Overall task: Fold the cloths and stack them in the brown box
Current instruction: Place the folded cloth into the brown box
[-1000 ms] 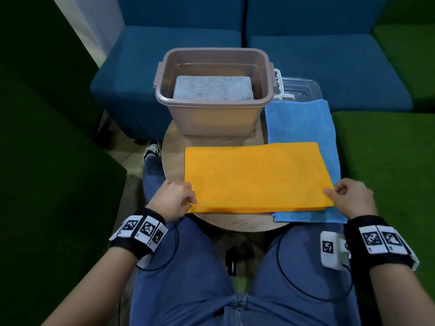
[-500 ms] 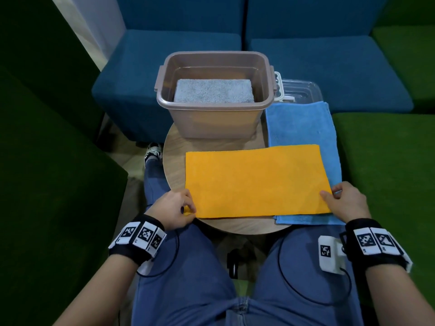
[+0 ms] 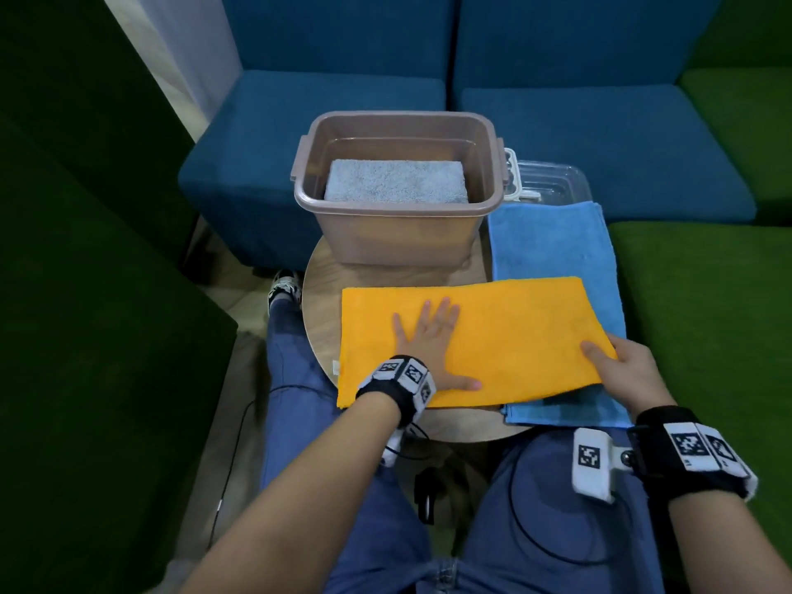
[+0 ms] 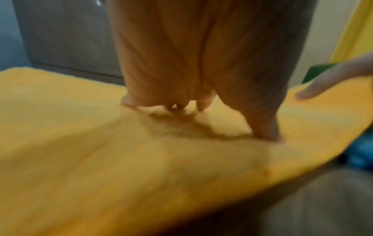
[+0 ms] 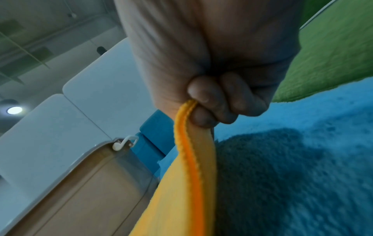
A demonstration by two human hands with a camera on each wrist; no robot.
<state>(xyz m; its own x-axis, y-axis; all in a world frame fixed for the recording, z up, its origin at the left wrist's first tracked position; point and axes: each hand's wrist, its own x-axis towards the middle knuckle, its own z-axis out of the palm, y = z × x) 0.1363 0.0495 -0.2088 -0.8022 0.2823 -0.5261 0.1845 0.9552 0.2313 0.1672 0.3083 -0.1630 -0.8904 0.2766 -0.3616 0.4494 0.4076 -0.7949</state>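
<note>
Orange cloth point(image 3: 505, 332) lay folded into a long band across the near half of the round wooden table point(image 3: 321, 302), its near edge hanging just past the rim toward my lap. Its plush surface looked smooth, with a small white tag showing at the near left corner. My left hand point(image 3: 428, 340) pressed flat on its left half, fingers point(image 3: 445, 312) straight and spread, thumb stretched out along the near edge. My right hand point(image 3: 621, 370) pinched the near right corner; from the wrist view my fingers point(image 5: 203, 95) were curled with the doubled orange hem clamped between them and the thumb, and that corner was raised off the blue cloth point(image 3: 553, 242) beneath. That blue cloth lay spread flat on the right side of the table, partly under the orange one. Behind them stood the brown box point(image 3: 398, 233), touching the table top, with a folded grey cloth point(image 3: 394, 182) lying flat inside. A clear lid point(image 3: 553, 182) sat just behind the blue cloth, right of the box
</note>
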